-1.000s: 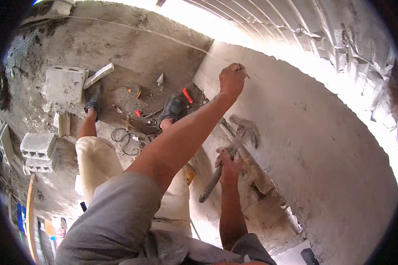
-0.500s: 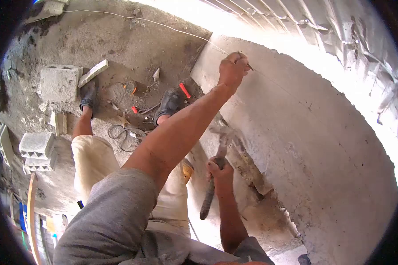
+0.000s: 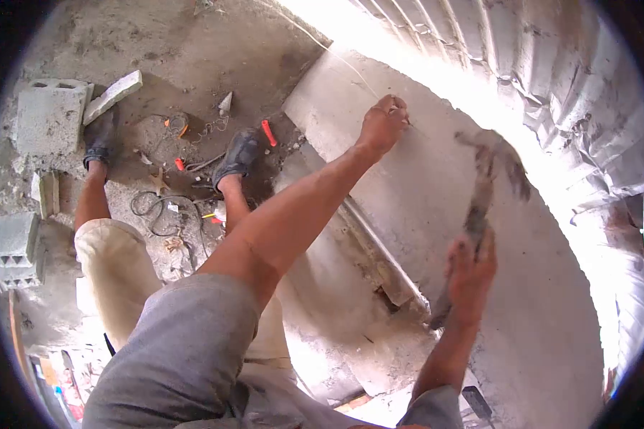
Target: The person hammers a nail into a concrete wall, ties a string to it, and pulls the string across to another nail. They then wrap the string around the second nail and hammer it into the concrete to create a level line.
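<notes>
My left hand [image 3: 385, 125] is pinched against the concrete wall [image 3: 408, 204], near its upper edge. A thin dark nail [image 3: 408, 125] shows just past the fingertips, mostly hidden by them. The white string [image 3: 336, 56] runs from the upper left down to this hand. Over the wall's face, my right hand [image 3: 471, 272] is wrapped round the handle of a hammer [image 3: 481, 196]. The hammer's head is blurred by motion and raised, apart from the nail, to the right of my left hand.
Concrete hollow blocks [image 3: 50, 121] stand on the dirt floor at left. An orange-red handle [image 3: 268, 133], a coil of cable [image 3: 150, 213] and small debris lie about my feet. A corrugated metal sheet [image 3: 472, 36] rises beyond the wall. A ledge [image 3: 386, 250] runs along the wall's near side.
My right hand has swung the hammer up and to the right, from low by the ledge to over the wall. My left hand keeps its pinch at the string. The view has shifted.
</notes>
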Tool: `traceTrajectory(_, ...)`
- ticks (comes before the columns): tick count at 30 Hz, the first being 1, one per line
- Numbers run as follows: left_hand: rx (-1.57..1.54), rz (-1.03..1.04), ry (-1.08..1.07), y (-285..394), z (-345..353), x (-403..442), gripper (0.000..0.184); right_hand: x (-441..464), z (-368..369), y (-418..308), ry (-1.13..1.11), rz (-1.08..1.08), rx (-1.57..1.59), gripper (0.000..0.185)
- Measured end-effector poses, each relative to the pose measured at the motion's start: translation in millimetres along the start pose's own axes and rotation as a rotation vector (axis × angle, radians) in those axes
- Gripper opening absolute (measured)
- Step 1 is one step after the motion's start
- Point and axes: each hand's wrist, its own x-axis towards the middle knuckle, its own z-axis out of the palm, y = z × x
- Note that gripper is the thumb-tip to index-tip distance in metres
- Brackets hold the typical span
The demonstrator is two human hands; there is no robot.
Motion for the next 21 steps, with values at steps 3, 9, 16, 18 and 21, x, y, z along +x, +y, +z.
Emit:
traceTrajectory(3,-0.03,-0.021,0.018,6,-2,-3,0.011,36,-18,-19,-0.072,-0.147,-0.11,0.04)
traceTrajectory(9,0.082,-0.021,0.005,4,-2,-4,0.018,76,-7,-39,-0.058,-0.183,-0.441,0.044)
traceTrajectory(16,0.286,0.203,0.034,-1,0,-9,0.017,88,14,-57,-0.192,-0.353,-0.574,0.053)
traceTrajectory(18,0.397,0.268,0.076,3,4,-14,0.015,90,17,-59,-0.204,-0.388,-0.574,0.056)
traceTrajectory(21,0.509,0.382,0.12,4,10,-16,0.015,91,22,-57,-0.204,-0.475,-0.609,0.059)
